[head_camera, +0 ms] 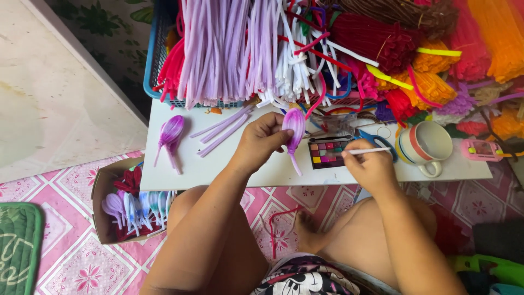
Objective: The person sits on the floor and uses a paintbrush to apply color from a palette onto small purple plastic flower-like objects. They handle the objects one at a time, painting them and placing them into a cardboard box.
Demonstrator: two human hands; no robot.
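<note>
Head view: left hand point(259, 143) pinches a purple pipe-cleaner petal point(294, 131) between thumb and fingertips, held above the white table point(218, 164); long axis near upright, stem end down. Right hand point(371, 166) pinches a thin white brush point(363, 151), fingers closed round it, the brush lying crosswise with its tip toward the petal, over the colour palette point(326, 153). Petal sits just left of the brush tip; a striped mug point(426, 145) stands to the right.
</note>
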